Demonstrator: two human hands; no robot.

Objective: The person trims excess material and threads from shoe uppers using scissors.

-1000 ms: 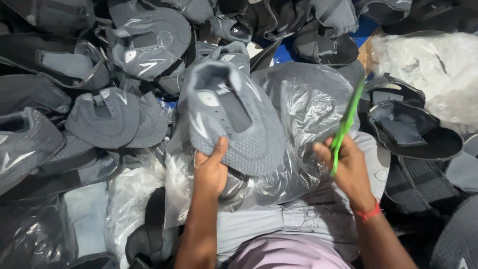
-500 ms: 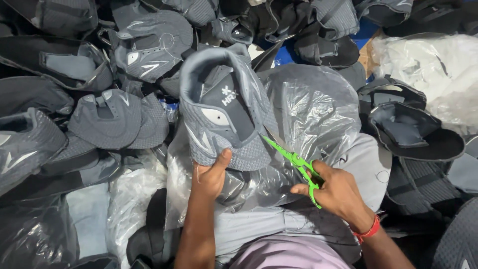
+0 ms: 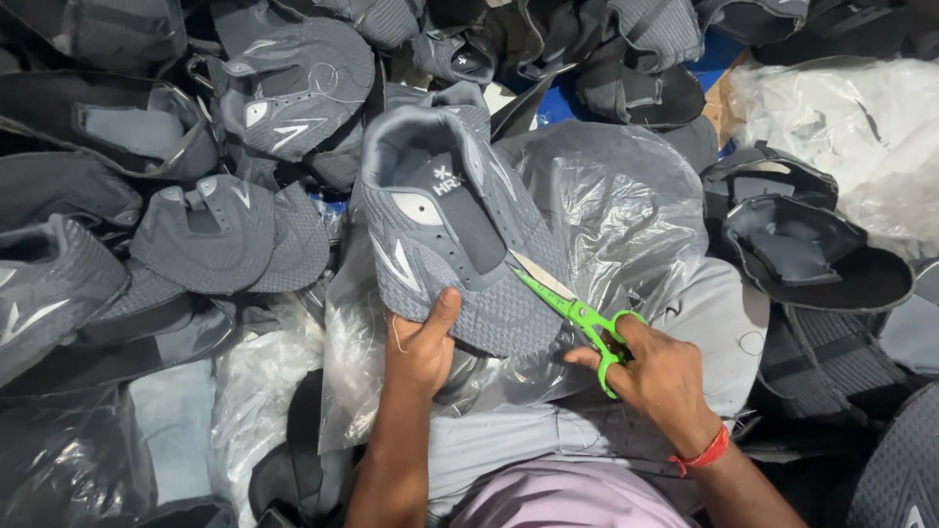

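My left hand (image 3: 419, 342) is clamped on a grey shoe upper (image 3: 450, 230); my right hand (image 3: 657, 376) grips green scissors (image 3: 577, 315), blades touching its edge.

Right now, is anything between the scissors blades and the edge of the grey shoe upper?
Nothing visible: the green scissors in the right hand already meet the grey shoe upper at its edge. The left hand grips lower down, apart from the blades.

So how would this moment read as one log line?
left hand: holds grey shoe upper | right hand: green scissors, blades at upper's edge | around: piled uppers, plastic bag
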